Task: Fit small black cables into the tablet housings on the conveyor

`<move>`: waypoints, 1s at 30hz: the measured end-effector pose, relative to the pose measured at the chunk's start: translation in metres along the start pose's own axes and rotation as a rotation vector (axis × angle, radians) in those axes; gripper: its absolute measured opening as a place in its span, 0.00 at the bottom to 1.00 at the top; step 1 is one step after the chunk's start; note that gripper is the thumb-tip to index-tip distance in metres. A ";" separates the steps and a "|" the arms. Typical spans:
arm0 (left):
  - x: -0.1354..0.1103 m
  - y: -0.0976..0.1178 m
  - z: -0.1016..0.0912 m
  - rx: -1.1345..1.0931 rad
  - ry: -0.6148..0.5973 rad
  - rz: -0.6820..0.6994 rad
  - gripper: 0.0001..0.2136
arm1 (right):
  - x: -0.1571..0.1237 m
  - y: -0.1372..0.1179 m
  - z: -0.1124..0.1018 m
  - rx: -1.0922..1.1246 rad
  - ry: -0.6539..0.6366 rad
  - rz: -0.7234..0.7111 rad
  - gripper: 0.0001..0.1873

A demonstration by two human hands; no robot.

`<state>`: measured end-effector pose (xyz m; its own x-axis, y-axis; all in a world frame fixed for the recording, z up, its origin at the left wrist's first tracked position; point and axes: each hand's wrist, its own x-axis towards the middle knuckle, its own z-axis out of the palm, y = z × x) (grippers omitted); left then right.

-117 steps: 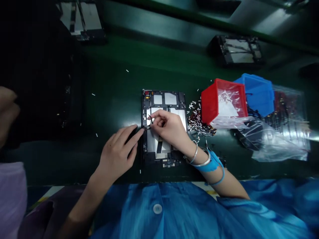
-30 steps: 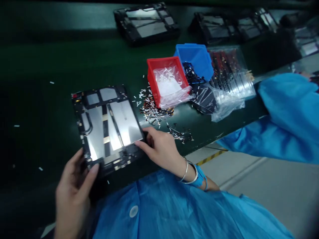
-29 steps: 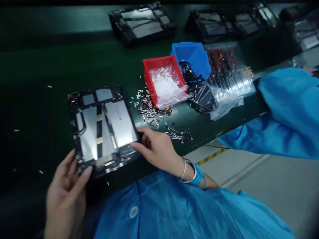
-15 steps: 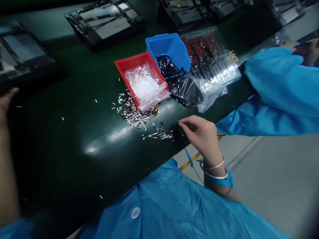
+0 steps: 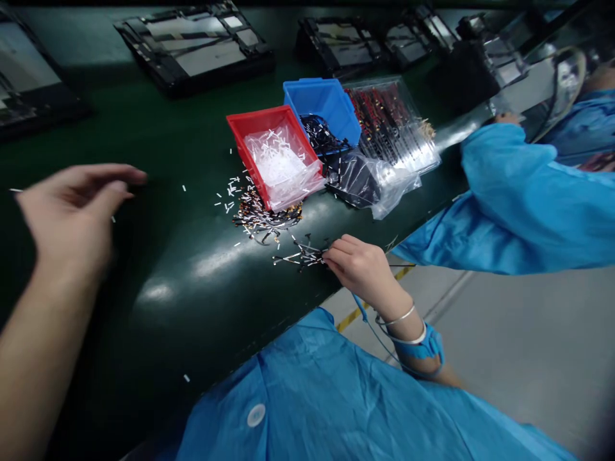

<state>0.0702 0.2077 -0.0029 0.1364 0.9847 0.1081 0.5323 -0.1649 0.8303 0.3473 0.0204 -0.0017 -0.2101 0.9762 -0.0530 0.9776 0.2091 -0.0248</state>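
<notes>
My right hand [image 5: 358, 266] is at the near edge of the green table, its thumb and fingers pinched at the right end of a small loose pile of thin dark cables [image 5: 302, 254] with pale ends. The fingers cover whatever part of a cable is between them. My left hand [image 5: 70, 214] hovers over the left side of the table, fingers loosely bent, thumb slightly apart from the index finger, nothing visible in it. Between the hands lies a larger heap of small cables [image 5: 264, 214], with white slips scattered beside it.
Behind the heap stand a red bin [image 5: 235, 128] with a plastic bag of white slips and a blue bin [image 5: 317, 93] with black cables. A clear tray [image 5: 408, 137] and a dark-filled plastic bag [image 5: 358, 182] adjoin them. Black fixtures [image 5: 206, 48] line the back. A co-worker's blue sleeve [image 5: 523, 186] reaches in from the right.
My left hand has come in from the left edge, up over the table. My right hand has moved left onto the small cable pile. The camera view has shifted slightly.
</notes>
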 end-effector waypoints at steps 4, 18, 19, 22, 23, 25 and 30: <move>-0.029 0.010 0.009 -0.214 -0.132 -0.075 0.10 | 0.008 0.000 -0.004 -0.089 -0.111 -0.075 0.12; -0.081 0.026 0.036 -0.481 -0.815 -0.156 0.13 | 0.019 -0.012 -0.015 -0.158 0.096 -0.131 0.13; -0.084 0.025 0.039 -0.499 -0.841 -0.173 0.13 | 0.019 -0.012 -0.013 -0.157 0.073 -0.128 0.13; -0.090 0.024 0.042 -0.517 -0.866 -0.199 0.13 | 0.017 -0.013 -0.011 -0.159 0.114 -0.081 0.13; -0.091 0.024 0.043 -0.530 -0.868 -0.214 0.13 | 0.016 -0.015 -0.011 -0.154 0.160 -0.077 0.14; -0.094 0.025 0.045 -0.593 -0.891 -0.283 0.15 | 0.014 -0.022 -0.011 -0.130 0.266 -0.126 0.14; -0.098 0.028 0.048 -0.831 -1.041 -0.532 0.17 | 0.026 -0.045 -0.011 -0.037 0.414 -0.329 0.14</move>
<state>0.1116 0.1036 -0.0161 0.8118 0.3694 -0.4523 0.1295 0.6414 0.7562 0.2978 0.0375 0.0092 -0.4907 0.7979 0.3501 0.8620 0.5031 0.0617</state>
